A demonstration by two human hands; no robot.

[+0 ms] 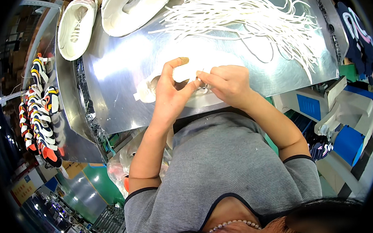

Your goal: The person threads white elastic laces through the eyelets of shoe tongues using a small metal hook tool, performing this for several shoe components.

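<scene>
A white shoe point(206, 99) lies on the metal table under both my hands, its toe washed out by glare. My left hand point(171, 88) curves round the shoe's upper, thumb pressed by the eyelets and forefinger arched over to the far side. A tan cover wraps that forefinger's tip. Against the lacing area, my right hand point(231, 85) is closed in a pinch. Between its fingertips is what looks like a white shoelace, mostly hidden by the fingers. Beyond the hands spreads a loose heap of white shoelaces point(236, 14).
Two more white shoes, one at the far left point(77, 29) and a larger one beside it point(132, 11), rest on the metal table point(118, 94). Colourful shoes point(40, 111) line the left side. White bins with blue panels point(308, 106) stand at the right.
</scene>
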